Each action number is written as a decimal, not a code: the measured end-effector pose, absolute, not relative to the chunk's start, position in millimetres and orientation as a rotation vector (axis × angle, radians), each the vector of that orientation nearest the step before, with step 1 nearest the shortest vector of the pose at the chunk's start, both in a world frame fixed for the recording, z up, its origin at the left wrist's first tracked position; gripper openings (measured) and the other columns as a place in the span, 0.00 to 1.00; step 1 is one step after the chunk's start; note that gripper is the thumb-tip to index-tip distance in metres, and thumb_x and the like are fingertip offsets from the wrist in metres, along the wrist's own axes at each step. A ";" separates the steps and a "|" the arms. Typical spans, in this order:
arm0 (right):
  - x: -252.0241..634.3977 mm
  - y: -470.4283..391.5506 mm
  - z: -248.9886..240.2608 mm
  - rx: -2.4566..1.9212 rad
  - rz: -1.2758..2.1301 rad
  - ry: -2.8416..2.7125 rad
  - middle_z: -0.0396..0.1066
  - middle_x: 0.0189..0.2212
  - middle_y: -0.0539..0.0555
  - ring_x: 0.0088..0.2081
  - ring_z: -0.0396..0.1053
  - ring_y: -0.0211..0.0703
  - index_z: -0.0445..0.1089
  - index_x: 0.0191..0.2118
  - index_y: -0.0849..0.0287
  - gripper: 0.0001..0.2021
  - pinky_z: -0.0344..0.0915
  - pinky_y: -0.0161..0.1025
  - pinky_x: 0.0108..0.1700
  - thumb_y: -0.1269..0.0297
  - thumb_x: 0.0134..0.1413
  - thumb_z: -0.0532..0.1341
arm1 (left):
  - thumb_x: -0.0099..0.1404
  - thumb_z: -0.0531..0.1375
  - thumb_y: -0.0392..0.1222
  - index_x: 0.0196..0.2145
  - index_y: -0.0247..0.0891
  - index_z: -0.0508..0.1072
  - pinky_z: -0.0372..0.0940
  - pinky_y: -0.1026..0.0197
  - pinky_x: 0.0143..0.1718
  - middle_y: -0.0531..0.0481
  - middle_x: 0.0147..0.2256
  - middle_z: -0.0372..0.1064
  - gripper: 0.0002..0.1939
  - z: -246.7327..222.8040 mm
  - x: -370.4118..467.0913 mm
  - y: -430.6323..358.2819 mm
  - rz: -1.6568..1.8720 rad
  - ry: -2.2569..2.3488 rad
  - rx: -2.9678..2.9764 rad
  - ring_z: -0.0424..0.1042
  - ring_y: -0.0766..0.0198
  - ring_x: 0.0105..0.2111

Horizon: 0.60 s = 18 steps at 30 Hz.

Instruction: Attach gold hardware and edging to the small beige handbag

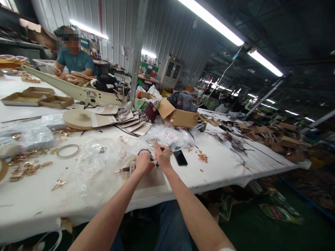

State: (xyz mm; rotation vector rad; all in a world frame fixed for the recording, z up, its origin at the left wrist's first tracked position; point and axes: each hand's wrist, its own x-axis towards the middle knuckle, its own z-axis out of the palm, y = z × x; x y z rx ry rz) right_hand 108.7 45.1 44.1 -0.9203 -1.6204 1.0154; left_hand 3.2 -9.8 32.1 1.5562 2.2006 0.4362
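Note:
My left hand [143, 162] is closed, its fingers bent down over a small beige piece lying in front of me. A dark strap with a gold-coloured metal end [119, 170] sticks out to the left from under that hand. Just beyond its fingers shows a dark, rounded edge [144, 151]. Close on its right, my right hand [162, 157] is closed around a slim dark thing, mostly hidden by the fingers. Beneath both hands lies a flat beige panel [154, 183] near the table's front edge.
Crumpled clear plastic [98, 167] lies left of my hands. A black phone [180, 158] and small gold metal pieces [202, 157] lie to the right. Behind are fanned beige panels [136, 125], a round board [78, 119] and a cardboard box [184, 118]. A co-worker [75, 59] sits across the table.

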 end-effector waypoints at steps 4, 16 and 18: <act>108.3 42.3 42.0 -0.891 1.008 -1.636 0.55 0.16 0.45 0.23 0.53 0.39 0.58 0.20 0.50 0.38 0.51 0.43 0.27 0.27 0.70 0.65 | 0.69 0.69 0.41 0.49 0.36 0.83 0.65 0.53 0.51 0.37 0.51 0.85 0.12 29.8 3.8 -11.4 0.446 2.198 1.568 0.80 0.45 0.56; 111.7 46.5 34.9 -0.914 1.045 -1.548 0.55 0.15 0.46 0.22 0.53 0.40 0.57 0.19 0.49 0.38 0.51 0.42 0.24 0.27 0.70 0.66 | 0.71 0.70 0.47 0.55 0.36 0.82 0.68 0.54 0.55 0.36 0.57 0.84 0.19 30.7 0.5 -11.2 0.357 2.186 1.633 0.79 0.44 0.61; 103.8 42.0 36.2 -0.917 1.049 -1.538 0.54 0.15 0.46 0.22 0.52 0.39 0.57 0.19 0.49 0.39 0.50 0.42 0.24 0.26 0.68 0.66 | 0.73 0.69 0.45 0.55 0.35 0.82 0.69 0.54 0.56 0.34 0.58 0.84 0.17 37.1 -1.6 -14.1 0.315 2.183 1.645 0.80 0.44 0.61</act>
